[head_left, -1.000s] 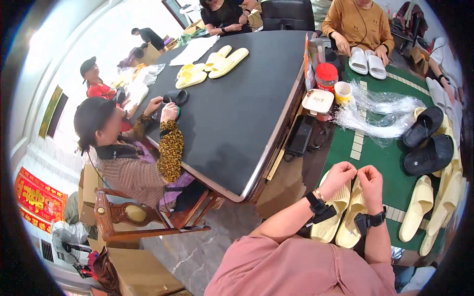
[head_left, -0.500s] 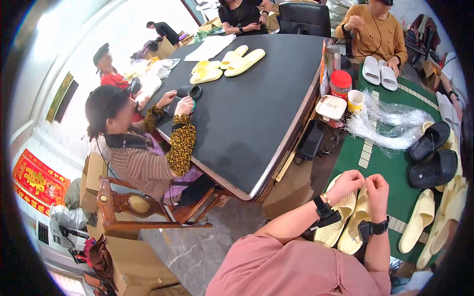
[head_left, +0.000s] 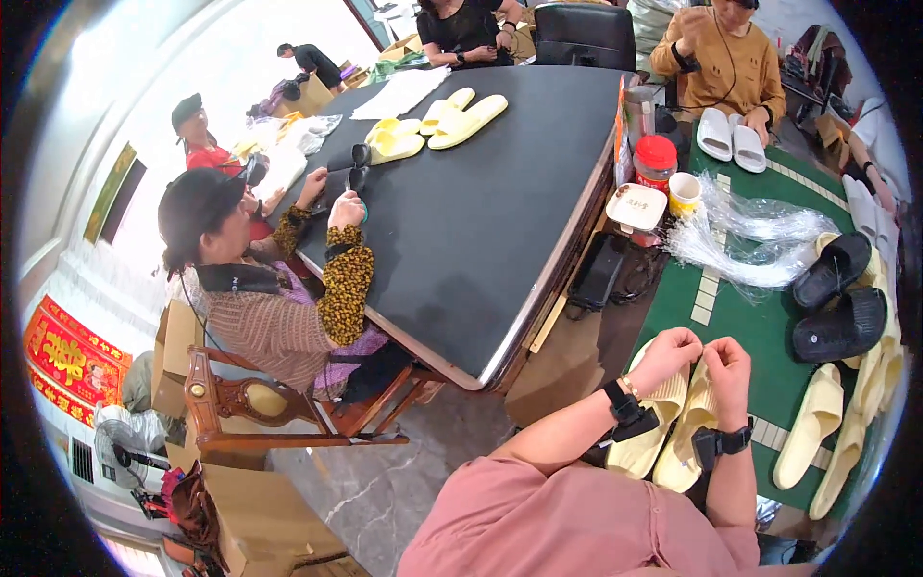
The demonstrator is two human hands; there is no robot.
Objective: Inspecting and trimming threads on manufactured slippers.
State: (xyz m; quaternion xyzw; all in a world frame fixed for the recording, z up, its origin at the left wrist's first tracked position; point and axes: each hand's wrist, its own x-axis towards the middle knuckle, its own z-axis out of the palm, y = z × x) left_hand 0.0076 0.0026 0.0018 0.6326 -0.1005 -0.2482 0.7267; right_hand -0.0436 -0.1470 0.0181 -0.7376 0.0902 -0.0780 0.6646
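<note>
Both hands' fingers, left hand and right hand, seemingly pinched on yellow slippers near green table's edge.

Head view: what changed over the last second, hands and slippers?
Little changed. Both hands, left hand and right hand, stay fisted close together above the pale yellow slipper pair, same grip posture throughout. The view drifted slightly, so the scene sits differently in frame. The black slippers and plastic bags on the green mat kept their places.
</note>
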